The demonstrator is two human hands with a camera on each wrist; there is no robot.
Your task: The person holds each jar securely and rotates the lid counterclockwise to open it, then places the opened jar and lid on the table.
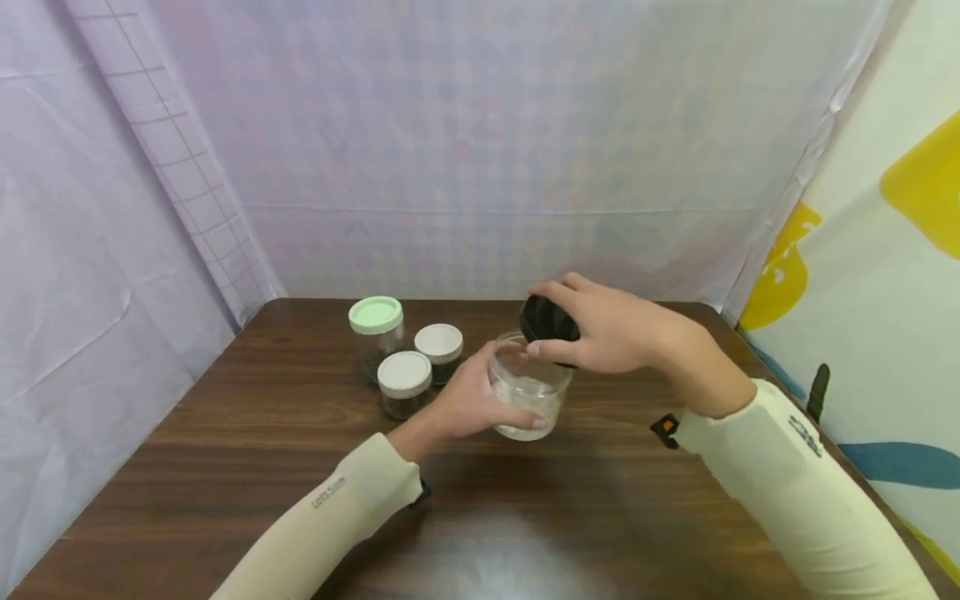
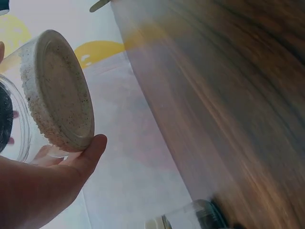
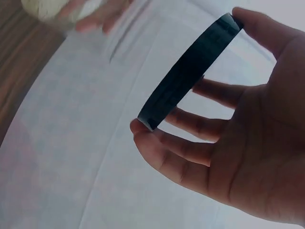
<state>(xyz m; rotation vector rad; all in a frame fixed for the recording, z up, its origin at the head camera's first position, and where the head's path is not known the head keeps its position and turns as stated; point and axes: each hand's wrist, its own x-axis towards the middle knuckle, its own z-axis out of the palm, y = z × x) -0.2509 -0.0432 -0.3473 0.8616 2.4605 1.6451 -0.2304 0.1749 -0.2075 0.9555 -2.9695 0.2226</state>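
My left hand grips a clear jar with pale, grainy contents in its lower part. The jar is held tilted above the table, its base facing the left wrist view. A black round lid is held by its edge between the thumb and fingers of my right hand, just over the jar's mouth. In the right wrist view the lid is apart from the jar rim. What exactly the pale grains are cannot be told.
Left of the hands stand a taller jar with a green lid and two shorter jars with white lids, one at the front and one behind. The brown wooden table meets a pale curtain at its back edge.
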